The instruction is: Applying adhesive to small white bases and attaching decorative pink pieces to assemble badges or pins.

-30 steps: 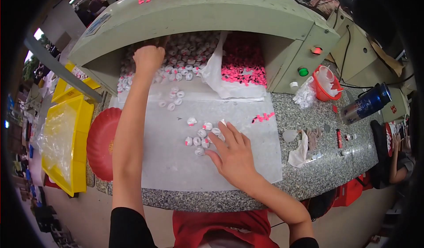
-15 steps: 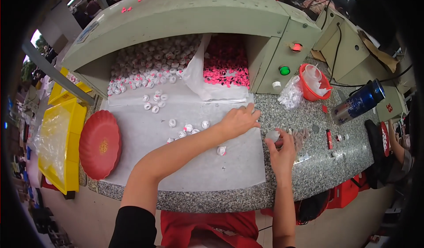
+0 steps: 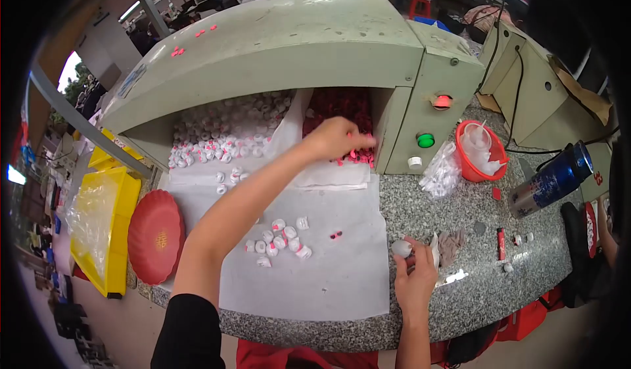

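My left hand [image 3: 335, 138] reaches into the right side of the machine's opening, over a heap of small pink pieces [image 3: 320, 109]. Its fingers are bent, and motion blur hides whether anything is between them. Near the right edge of the white paper sheet [image 3: 296, 297], my right hand [image 3: 419, 277] is closed on a small whitish round piece [image 3: 400, 248], pinched between thumb and fingers. On the sheet lies a loose group of white round pieces with pink bits [image 3: 279, 242]. One small pink-and-dark piece [image 3: 336, 235] lies apart from them.
Many white round pieces [image 3: 223, 147] fill the left of the pale green machine [image 3: 296, 57]. At left are a red fluted dish [image 3: 156, 237] and yellow tray [image 3: 125, 231]. At right: a red bowl [image 3: 468, 165], blue bottle [image 3: 552, 182], grey cloth [image 3: 451, 247] and red lighter [image 3: 501, 244].
My left hand has moved from the sheet's right side up and away to the pink heap. The right hand keeps its grip on the whitish piece. The whole view has shifted slightly.
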### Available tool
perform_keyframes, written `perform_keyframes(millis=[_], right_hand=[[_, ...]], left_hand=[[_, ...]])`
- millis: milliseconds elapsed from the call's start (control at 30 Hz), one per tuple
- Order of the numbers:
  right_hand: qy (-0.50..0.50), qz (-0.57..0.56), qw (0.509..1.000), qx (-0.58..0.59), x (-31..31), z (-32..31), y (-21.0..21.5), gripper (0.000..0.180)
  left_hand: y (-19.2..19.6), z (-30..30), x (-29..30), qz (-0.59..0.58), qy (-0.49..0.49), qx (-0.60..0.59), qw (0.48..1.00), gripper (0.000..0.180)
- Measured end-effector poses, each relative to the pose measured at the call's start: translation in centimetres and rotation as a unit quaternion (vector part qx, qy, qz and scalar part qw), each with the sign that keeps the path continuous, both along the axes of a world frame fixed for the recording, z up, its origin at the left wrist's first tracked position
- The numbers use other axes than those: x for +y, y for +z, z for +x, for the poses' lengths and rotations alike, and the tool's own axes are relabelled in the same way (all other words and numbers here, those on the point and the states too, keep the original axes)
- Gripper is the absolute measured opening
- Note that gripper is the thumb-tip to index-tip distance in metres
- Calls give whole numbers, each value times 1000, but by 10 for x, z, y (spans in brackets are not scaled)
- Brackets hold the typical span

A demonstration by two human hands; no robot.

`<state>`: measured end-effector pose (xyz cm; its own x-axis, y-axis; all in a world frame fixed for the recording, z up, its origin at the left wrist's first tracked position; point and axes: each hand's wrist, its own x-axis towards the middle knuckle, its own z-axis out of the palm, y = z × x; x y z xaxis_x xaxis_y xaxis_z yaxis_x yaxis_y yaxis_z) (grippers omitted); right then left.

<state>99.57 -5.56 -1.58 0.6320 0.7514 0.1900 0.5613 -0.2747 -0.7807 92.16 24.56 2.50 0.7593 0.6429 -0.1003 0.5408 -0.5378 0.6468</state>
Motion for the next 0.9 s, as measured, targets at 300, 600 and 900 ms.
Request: perform_keyframes(millis=[300, 600, 900], right_hand=[[-8, -17, 1000, 20, 4, 1, 2, 33], [-8, -16, 999, 32, 5, 2, 1, 32], [-7, -8, 1000, 12, 5, 2, 2, 31]], left_hand=[[-24, 38, 149, 482, 36, -328, 811, 30], [-38, -4, 202, 375, 61, -309, 872, 37], [10, -27, 62, -449, -58, -367, 813, 34]])
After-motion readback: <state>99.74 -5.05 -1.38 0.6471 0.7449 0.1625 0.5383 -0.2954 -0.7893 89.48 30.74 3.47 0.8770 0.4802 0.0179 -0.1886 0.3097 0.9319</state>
